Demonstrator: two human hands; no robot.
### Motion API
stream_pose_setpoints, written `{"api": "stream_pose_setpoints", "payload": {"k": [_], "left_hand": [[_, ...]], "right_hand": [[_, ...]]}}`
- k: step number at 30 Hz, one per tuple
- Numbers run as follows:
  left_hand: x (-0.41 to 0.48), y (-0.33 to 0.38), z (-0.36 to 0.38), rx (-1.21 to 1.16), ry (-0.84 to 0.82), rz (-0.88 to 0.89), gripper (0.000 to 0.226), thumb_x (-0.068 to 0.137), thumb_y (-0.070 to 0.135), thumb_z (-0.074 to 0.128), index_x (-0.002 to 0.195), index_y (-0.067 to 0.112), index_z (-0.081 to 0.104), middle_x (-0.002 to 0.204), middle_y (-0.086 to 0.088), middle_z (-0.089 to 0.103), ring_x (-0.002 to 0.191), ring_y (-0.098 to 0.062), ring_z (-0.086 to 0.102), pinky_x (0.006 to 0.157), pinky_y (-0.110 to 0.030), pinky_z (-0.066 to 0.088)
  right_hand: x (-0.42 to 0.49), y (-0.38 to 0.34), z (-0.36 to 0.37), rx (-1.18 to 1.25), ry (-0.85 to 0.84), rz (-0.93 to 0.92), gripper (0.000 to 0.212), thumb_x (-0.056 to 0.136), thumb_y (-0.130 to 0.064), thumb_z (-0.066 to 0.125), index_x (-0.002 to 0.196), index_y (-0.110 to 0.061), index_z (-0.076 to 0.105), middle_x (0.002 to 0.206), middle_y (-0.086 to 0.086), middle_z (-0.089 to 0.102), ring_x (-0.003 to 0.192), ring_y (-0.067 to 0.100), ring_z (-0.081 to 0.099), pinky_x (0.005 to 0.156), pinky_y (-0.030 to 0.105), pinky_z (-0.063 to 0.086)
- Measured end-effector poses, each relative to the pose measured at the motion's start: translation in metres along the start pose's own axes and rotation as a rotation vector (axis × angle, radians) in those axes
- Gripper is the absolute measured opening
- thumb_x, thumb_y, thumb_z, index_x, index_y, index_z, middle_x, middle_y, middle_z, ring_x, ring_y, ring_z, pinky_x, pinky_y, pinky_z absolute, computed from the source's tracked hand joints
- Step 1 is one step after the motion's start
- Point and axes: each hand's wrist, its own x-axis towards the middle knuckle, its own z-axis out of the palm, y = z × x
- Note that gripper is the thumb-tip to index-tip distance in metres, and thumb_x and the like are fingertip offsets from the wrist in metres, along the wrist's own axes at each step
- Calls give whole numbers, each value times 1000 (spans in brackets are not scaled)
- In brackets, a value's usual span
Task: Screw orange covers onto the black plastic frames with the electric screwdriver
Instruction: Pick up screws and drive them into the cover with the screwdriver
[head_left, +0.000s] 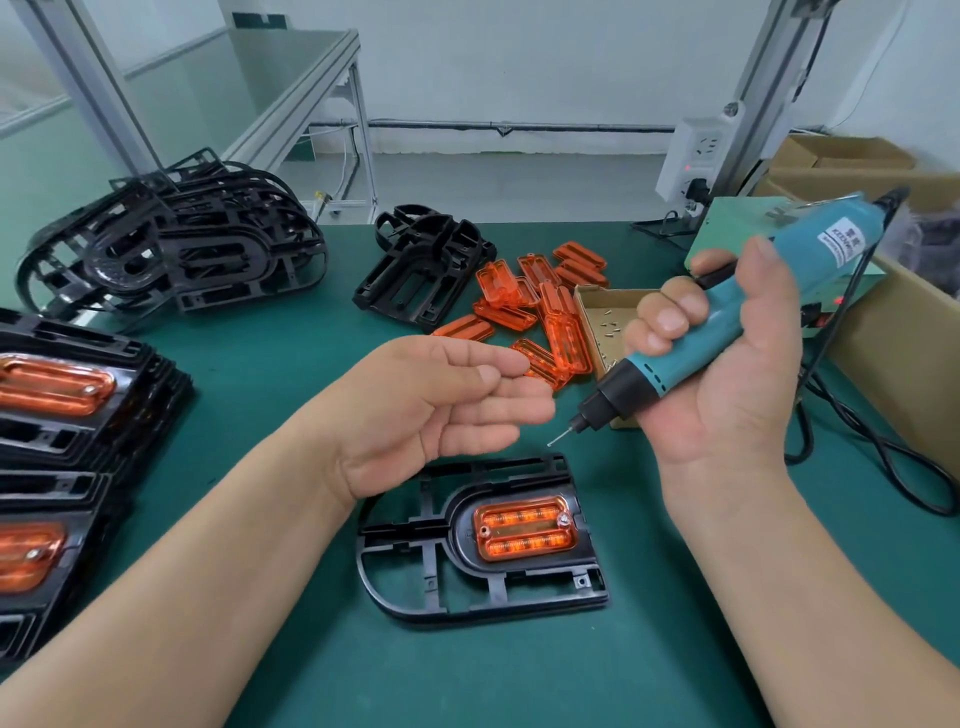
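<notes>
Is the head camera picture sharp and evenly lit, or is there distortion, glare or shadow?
Head view: even, soft light; wide-angle lens bends the silver aluminium frame post at the edges; small glare on the translucent orange cover seated in the black plastic frame; soft shadows under both hands; teal electric screwdriver sharp, edges slightly soft.

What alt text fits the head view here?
A right hand grips a teal electric screwdriver above a black frame with an orange cover seated on it, on a green mat; the open left hand hovers alongside.
</notes>
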Motion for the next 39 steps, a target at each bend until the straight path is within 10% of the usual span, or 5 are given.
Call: {"api": "stream_pose_setpoints", "payload": {"k": [8,22,39], "left_hand": [[-2,-4,12,410,44,108,24,94,40,70,87,17,71,73,-10,72,41,-11,54,37,-16,33],[-3,-11,12,332,-84,13,16,104,6,62,116,4,72,110,-18,78,102,-30,78,71,-29,65],[5,-17,5,727,67,278,12,97,16,74,91,27,75,84,-3,80,80,-14,77,63,-21,56]], "right_hand": [[2,-1,-1,70,30,-35,33,105,-46,57,93,-15,58,70,-3,43,59,11,49,56,23,43],[3,-2,-2,49,55,-60,30,104,-44,60,95,-15,58,70,-3,45,60,12,50,57,23,44],[5,1,-4,58,93,-67,30,104,-42,63,95,-14,58,72,-1,47,64,14,54,61,24,48]]}}
